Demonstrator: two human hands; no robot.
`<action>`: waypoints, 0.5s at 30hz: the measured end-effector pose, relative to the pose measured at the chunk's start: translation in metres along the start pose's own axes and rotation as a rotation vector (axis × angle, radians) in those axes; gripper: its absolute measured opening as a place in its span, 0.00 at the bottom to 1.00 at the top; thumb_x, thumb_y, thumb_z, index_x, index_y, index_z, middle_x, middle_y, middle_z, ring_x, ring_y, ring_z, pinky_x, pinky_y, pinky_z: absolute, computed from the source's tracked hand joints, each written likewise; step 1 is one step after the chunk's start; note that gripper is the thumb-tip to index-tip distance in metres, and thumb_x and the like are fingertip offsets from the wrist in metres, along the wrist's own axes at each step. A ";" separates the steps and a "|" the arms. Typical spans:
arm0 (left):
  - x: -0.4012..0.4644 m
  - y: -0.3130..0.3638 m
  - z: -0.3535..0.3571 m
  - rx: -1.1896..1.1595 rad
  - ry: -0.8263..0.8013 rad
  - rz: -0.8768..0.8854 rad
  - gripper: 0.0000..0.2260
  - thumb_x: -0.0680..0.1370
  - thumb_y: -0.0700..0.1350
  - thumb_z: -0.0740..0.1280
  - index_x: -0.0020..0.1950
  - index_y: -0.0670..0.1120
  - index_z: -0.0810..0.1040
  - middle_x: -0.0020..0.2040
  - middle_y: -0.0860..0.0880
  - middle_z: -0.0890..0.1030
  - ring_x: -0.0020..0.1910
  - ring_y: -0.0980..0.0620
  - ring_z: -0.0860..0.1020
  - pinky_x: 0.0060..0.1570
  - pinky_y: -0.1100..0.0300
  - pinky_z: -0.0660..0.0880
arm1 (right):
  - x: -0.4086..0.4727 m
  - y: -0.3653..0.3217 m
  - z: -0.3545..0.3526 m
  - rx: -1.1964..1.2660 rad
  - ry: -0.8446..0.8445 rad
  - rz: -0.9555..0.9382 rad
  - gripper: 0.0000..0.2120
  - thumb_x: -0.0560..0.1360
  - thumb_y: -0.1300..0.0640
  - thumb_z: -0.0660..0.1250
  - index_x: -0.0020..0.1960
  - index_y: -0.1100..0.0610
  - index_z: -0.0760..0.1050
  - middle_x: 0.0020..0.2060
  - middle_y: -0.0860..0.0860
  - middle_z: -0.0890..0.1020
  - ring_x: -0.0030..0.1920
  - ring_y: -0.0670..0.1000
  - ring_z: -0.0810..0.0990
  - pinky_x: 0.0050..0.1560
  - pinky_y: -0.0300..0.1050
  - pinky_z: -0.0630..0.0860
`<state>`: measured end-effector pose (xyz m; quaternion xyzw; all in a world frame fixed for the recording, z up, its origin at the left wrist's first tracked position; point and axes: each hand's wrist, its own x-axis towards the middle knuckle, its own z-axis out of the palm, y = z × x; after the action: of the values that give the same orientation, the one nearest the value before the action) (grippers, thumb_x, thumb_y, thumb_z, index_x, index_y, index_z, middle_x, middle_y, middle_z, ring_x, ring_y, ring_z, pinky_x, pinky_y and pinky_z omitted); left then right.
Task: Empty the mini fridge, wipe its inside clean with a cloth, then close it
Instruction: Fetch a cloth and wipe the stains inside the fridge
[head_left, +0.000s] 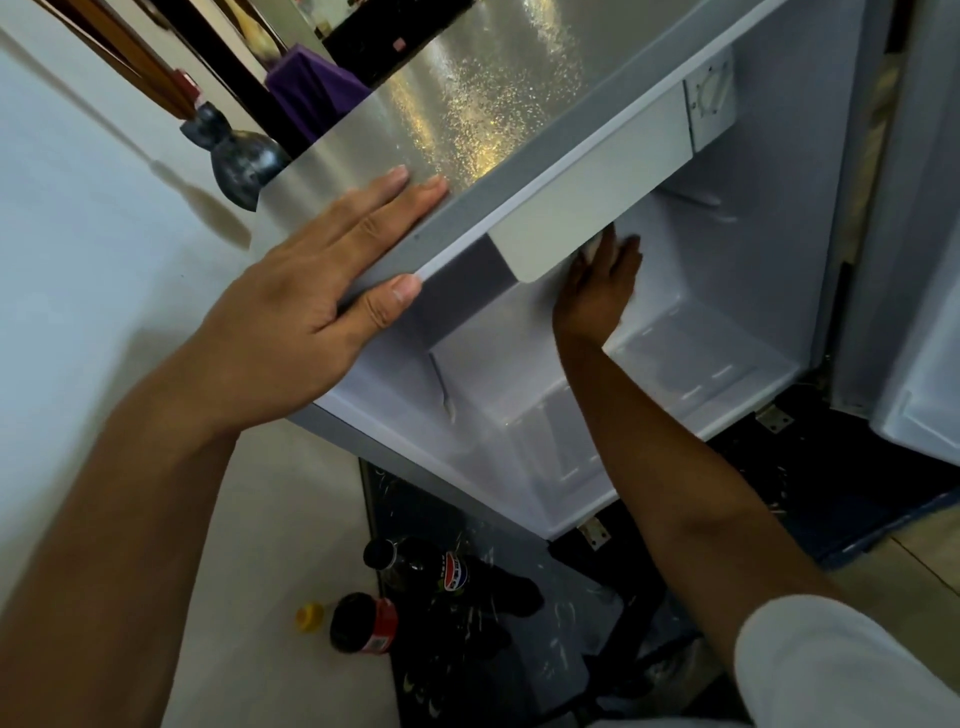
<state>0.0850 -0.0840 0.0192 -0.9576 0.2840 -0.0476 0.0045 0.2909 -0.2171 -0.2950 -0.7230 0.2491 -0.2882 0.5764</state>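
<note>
The mini fridge (519, 93) stands open, and its white inside (727, 291) holds no items that I can see. My left hand (332, 270) lies flat on the silver top at the front left corner, thumb hooked under the edge. My right hand (597, 291) reaches deep inside and presses a white cloth (592, 250) against the back wall, just below the small freezer flap (597, 192). Only a corner of the cloth shows above my fingers. The fridge door (914, 312) hangs open at the right.
On the floor below the fridge stand a dark cola bottle (441, 571), a red-labelled dark bottle (363, 623) and a small yellow cap (310, 617). A dark scuffed mat (519, 649) lies under the fridge. A dark vase (239, 161) stands by the wall at the left.
</note>
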 end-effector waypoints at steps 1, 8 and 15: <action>0.000 0.000 0.000 -0.003 0.000 -0.002 0.27 0.82 0.59 0.55 0.80 0.65 0.51 0.82 0.61 0.54 0.80 0.57 0.57 0.74 0.41 0.65 | -0.013 0.001 0.004 0.031 -0.016 0.017 0.26 0.83 0.53 0.58 0.80 0.50 0.59 0.80 0.60 0.58 0.79 0.61 0.57 0.78 0.60 0.56; -0.002 -0.001 0.000 -0.002 -0.001 0.001 0.27 0.82 0.58 0.55 0.80 0.64 0.51 0.82 0.60 0.54 0.81 0.58 0.55 0.75 0.42 0.63 | -0.110 0.007 0.024 0.037 -0.189 0.024 0.30 0.81 0.57 0.63 0.80 0.54 0.57 0.80 0.63 0.56 0.79 0.64 0.58 0.76 0.64 0.60; -0.001 -0.002 0.001 0.007 -0.001 0.004 0.26 0.83 0.58 0.55 0.81 0.63 0.51 0.82 0.60 0.54 0.80 0.58 0.55 0.75 0.48 0.62 | -0.115 0.046 -0.007 -0.191 -0.214 0.147 0.32 0.68 0.49 0.75 0.68 0.55 0.70 0.62 0.60 0.74 0.61 0.65 0.74 0.56 0.58 0.74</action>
<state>0.0849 -0.0821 0.0185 -0.9571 0.2858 -0.0482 0.0082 0.2031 -0.1525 -0.3539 -0.7810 0.2646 -0.1414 0.5477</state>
